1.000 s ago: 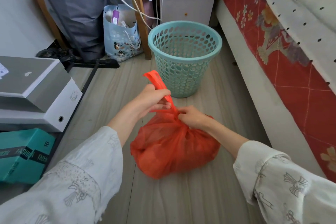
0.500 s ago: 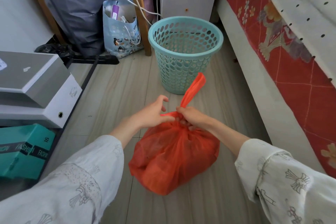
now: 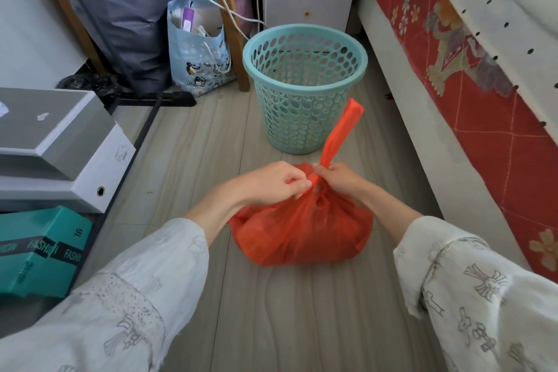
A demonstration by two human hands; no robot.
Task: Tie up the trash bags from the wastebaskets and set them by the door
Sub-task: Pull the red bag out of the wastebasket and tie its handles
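Pinching the red trash bag (image 3: pixel 302 229) at its neck on the floor (image 3: pixel 196 160) before the teal wastebasket (image 3: pixel 305 84), my left hand (image 3: pixel 271 183) and right hand (image 3: pixel 339 180) each gripped a handle; thin plastic could tear if I pulled hard.

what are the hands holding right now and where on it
Both grip the red trash bag at its gathered top: the left hand pinches one handle strip, the right hand grips the base of the other, which sticks up.
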